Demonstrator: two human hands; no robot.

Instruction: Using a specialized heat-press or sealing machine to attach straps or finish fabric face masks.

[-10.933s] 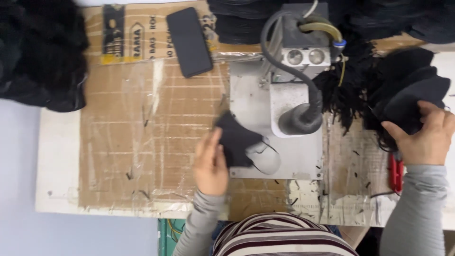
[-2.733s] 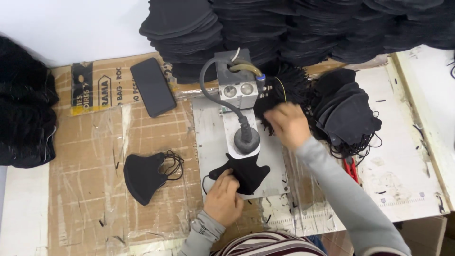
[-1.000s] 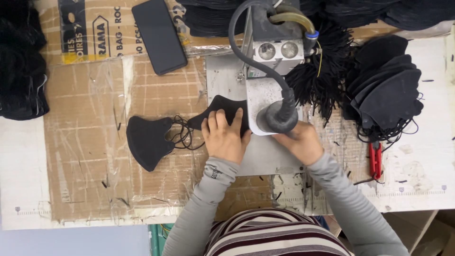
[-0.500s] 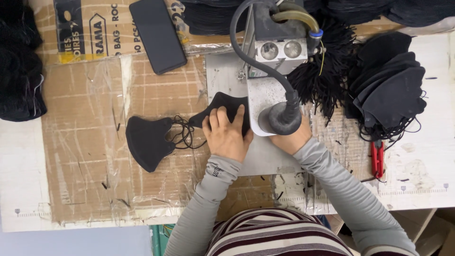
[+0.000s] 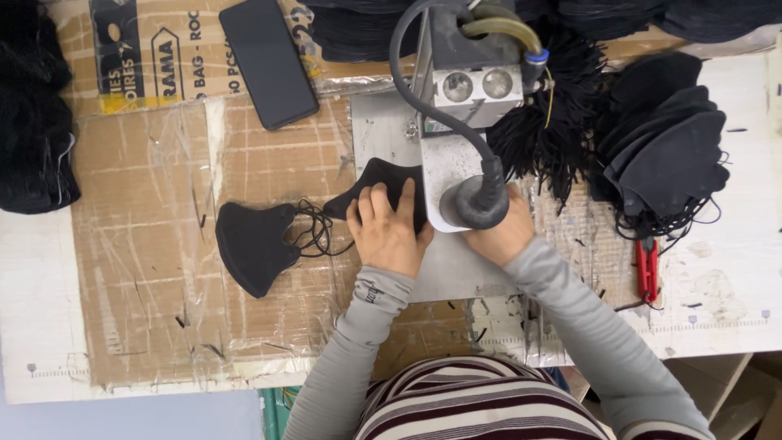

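Note:
My left hand [image 5: 389, 232] lies flat, fingers spread, on a black fabric mask [image 5: 376, 182] that rests on the grey metal plate [image 5: 383, 134] of a small press machine [image 5: 464, 122]. The mask's right end goes under the machine's round head [image 5: 471, 204]. My right hand [image 5: 498, 236] sits just below and behind that head, largely hidden by it; whether it grips anything cannot be seen. A second black mask [image 5: 254, 246] with loose ear loops lies on the cardboard to the left.
A dark phone [image 5: 269, 61] lies at the back on taped cardboard [image 5: 147, 244]. Stacks of black masks [image 5: 668, 155] and a bundle of black cords [image 5: 554, 138] stand right of the machine. Red snips [image 5: 648, 269] lie at the right. Dark fabric [image 5: 32, 122] sits far left.
My left hand keeps pressing the mask on the plate. My right hand has slid further under the machine head. The camera has shifted slightly.

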